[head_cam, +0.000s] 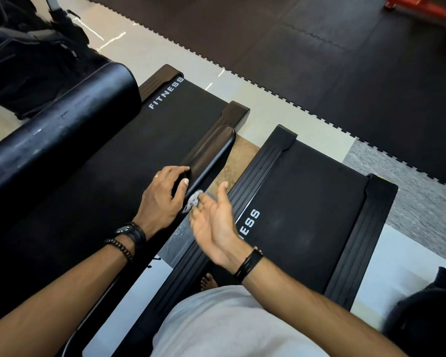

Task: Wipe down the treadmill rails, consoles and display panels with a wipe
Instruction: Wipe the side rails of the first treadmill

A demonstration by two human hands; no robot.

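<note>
A black padded treadmill rail (211, 153) runs up the middle of the head view, between two treadmill belts. My left hand (162, 199) grips this rail from the left, fingers curled over its top. A small crumpled grey-white wipe (193, 202) lies against the rail's right side, just below my left thumb. My right hand (214, 222) hovers beside the wipe, palm turned up and fingers spread and straight; its fingertips are at the wipe, and I cannot tell whether they touch it. A second, thicker black rail (59, 124) crosses the upper left.
The left treadmill belt (144, 145) and the right treadmill belt (307, 212) both carry white FITNESS lettering. Dark interlocking floor mats (319, 52) lie beyond. A black bag (31, 55) sits at the top left. A bare foot (207, 280) stands between the treadmills.
</note>
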